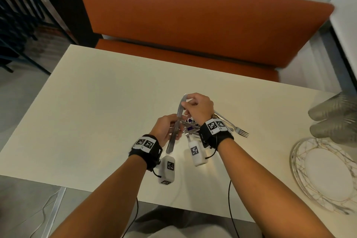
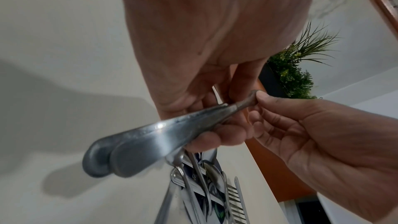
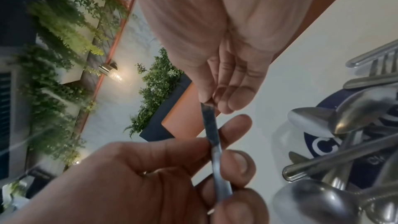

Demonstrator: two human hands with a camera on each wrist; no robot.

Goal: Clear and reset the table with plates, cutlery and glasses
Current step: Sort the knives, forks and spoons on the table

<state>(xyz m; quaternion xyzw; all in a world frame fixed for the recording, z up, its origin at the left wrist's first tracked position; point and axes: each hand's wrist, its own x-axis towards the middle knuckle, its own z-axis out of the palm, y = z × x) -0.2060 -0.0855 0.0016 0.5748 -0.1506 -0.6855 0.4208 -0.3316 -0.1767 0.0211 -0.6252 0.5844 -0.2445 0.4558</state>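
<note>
Two steel table knives [image 1: 171,142] are held together above the middle of the cream table [image 1: 96,112]. My left hand [image 1: 173,127] grips them at mid-length, with the rounded handles [image 2: 129,152] pointing towards me. At the far end, my right hand [image 1: 185,105] pinches the blade tip [image 3: 206,108] between thumb and fingers. Below both hands lies a heap of spoons and forks [image 3: 344,142] on a clear, blue-printed item [image 3: 318,144]. One fork [image 1: 241,132] sticks out to the right.
Marbled white plates [image 1: 301,176] are stacked at the table's right edge. Ribbed grey glasses [image 1: 336,114] sit just beyond them. An orange bench seat [image 1: 193,25] runs behind the table. Cables hang from both wrist units over the near edge.
</note>
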